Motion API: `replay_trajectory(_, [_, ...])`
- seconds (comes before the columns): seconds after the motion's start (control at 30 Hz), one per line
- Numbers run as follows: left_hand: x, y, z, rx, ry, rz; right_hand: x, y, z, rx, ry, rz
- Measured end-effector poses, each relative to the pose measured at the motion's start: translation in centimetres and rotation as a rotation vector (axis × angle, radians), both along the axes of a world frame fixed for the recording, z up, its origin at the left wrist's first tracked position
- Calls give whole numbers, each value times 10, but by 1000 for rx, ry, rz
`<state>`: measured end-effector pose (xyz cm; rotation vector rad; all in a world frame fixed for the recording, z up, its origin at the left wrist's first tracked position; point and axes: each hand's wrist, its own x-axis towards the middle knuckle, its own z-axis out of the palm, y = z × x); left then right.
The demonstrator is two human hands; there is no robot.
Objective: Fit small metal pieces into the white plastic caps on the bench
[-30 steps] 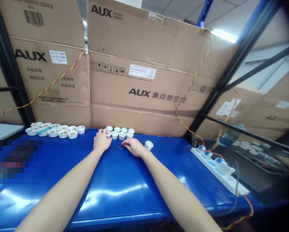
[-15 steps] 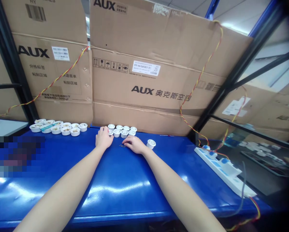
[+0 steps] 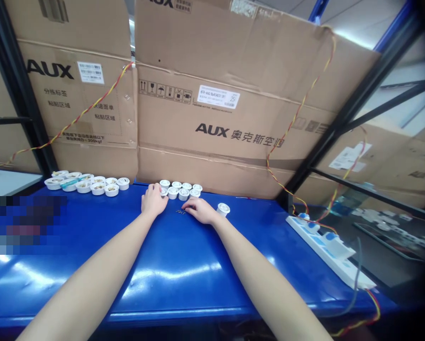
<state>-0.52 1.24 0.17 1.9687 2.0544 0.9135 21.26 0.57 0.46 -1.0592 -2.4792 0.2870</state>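
Note:
My left hand is closed around the small white cup at the left end of a two-row group of lidded white cups; part of that cup is hidden by its fingers. On the blue table top, in front of the group, lie several tiny dark pieces that look like small screws. My right hand rests just right of them with its fingers bent and tips pressed together at the table. Whatever is between those tips is too small to make out. A single white cup stands beside my right wrist.
Open white cups with small parts in them stand in rows at the back left, a teal strip across some. Cardboard panels rise behind the table. A white power strip with plugs and cables lies along the right edge.
My right hand has drawn slightly to the right, so more of the tiny dark pieces show. My left hand stays at the same cup. The camera view has shifted slightly.

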Motion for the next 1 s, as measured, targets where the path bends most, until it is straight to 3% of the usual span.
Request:
replay_trajectory(0.6, [0,-1,1,-12,4,-8,-2,-1,0,3,1,-27])
replay_trajectory(1.0, [-1,2,1,-44,17,-9,-13,-6,-4,36,-156,-196])
